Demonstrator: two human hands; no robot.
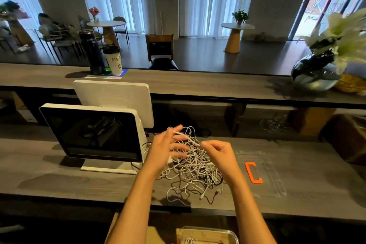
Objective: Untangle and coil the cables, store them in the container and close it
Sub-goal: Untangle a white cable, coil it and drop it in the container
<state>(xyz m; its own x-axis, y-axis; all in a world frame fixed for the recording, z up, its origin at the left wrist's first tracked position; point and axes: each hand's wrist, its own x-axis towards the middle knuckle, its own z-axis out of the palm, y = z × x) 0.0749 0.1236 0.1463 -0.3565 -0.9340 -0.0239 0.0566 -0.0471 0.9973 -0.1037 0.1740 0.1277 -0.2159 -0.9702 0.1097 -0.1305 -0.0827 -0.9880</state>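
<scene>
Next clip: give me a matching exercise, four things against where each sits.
Things:
1. cable tangle
2. lid
3. container
4. cup

Places:
A. upper counter, beside the dark bottle
B. below the desk edge, bottom of view
C. desk, between the hands
D. flat on the desk, right of the right hand

Pairs: 1-C, 2-D, 3-B, 4-A

The cable tangle (190,166) is lying between my left hand (165,149) and my right hand (219,154); the lid (259,174) is sitting just right of my right hand, the monitor (95,132) left of my left.
</scene>
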